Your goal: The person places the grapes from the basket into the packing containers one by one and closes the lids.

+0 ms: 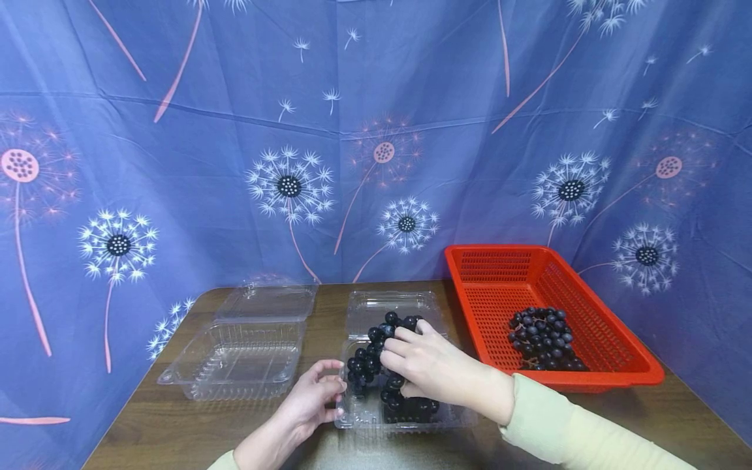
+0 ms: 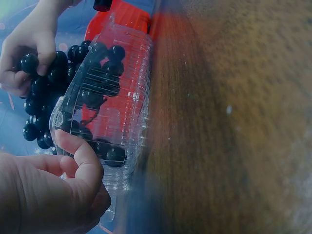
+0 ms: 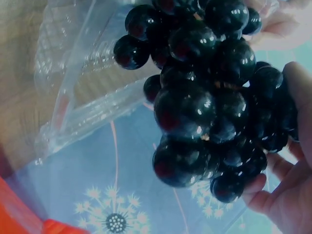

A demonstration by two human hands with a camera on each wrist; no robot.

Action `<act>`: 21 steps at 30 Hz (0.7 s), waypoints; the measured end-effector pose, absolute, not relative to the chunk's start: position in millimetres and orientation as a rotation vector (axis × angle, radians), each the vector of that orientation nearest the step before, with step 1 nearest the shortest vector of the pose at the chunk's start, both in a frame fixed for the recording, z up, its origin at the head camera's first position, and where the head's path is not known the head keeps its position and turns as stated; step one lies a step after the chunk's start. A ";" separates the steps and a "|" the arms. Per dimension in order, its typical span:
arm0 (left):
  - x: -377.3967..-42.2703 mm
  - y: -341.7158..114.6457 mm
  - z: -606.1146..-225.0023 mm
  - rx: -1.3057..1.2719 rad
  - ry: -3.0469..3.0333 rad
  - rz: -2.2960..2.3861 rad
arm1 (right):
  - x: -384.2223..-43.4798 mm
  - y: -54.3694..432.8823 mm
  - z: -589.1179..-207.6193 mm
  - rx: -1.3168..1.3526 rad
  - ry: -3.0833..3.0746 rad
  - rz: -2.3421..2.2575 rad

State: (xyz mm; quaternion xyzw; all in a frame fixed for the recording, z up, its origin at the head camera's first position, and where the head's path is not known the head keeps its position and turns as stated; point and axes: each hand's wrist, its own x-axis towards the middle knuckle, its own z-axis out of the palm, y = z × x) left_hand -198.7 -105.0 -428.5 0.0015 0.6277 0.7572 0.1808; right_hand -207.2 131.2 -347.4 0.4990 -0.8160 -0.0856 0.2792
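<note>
The right fingers (image 1: 399,347) curl round a bunch of dark grapes (image 1: 367,361) over the clear box (image 1: 364,414), some tips lost behind fruit; I can't tell whether the lowest grapes belong to that bunch. The left fingers (image 1: 326,367) pinch the box's left rim, presumably to steady it. Left of them sits another box (image 1: 241,377); beyond the right fingers, a red basket (image 1: 617,378) partly hides a second bunch (image 1: 542,334).

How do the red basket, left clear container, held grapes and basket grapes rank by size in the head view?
Red basket
Left clear container
Held grapes and basket grapes: unsure, since the right hand partly hides the held bunch
</note>
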 end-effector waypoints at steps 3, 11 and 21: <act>-198.8 -104.9 -428.6 0.005 1.772 2.138 | -208.5 134.4 -343.9 1.385 -2.150 -0.210; -198.8 -104.4 -428.8 0.005 1.776 2.134 | -210.6 142.4 -338.2 1.490 -2.118 -0.116; -198.4 -104.1 -429.0 0.007 1.779 2.129 | -214.8 145.8 -349.9 1.516 -2.163 -0.086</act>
